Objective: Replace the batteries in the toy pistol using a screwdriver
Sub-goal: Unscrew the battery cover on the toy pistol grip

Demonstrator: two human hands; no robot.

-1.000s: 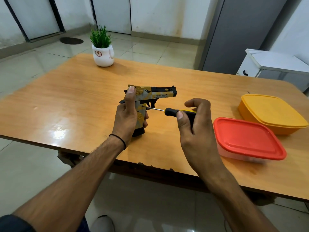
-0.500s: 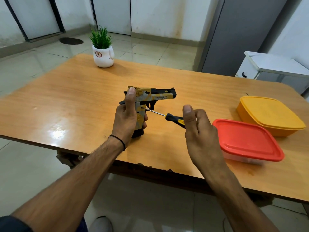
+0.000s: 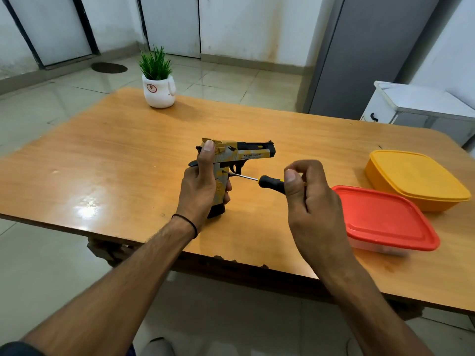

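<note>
A yellow, grey and black toy pistol (image 3: 244, 152) stands upright on its grip base on the wooden table (image 3: 102, 163), barrel pointing right. My left hand (image 3: 200, 186) wraps the grip from behind, thumb up on the rear of the slide. A screwdriver (image 3: 267, 180) with a black and yellow handle lies nearly level, its metal tip set against the upper side of the grip. My right hand (image 3: 311, 204) pinches the handle with fingertips and thumb; most of the handle is hidden by the fingers.
A red-lidded plastic box (image 3: 385, 219) sits just right of my right hand, a yellow-lidded box (image 3: 416, 178) behind it. A small green plant in a white pot (image 3: 159, 86) stands at the table's far edge. A white cabinet (image 3: 416, 104) is beyond the right corner.
My right hand's fingers have shifted around the screwdriver handle, rolling it while the tip stays on the grip. The pistol and my left hand have held still.
</note>
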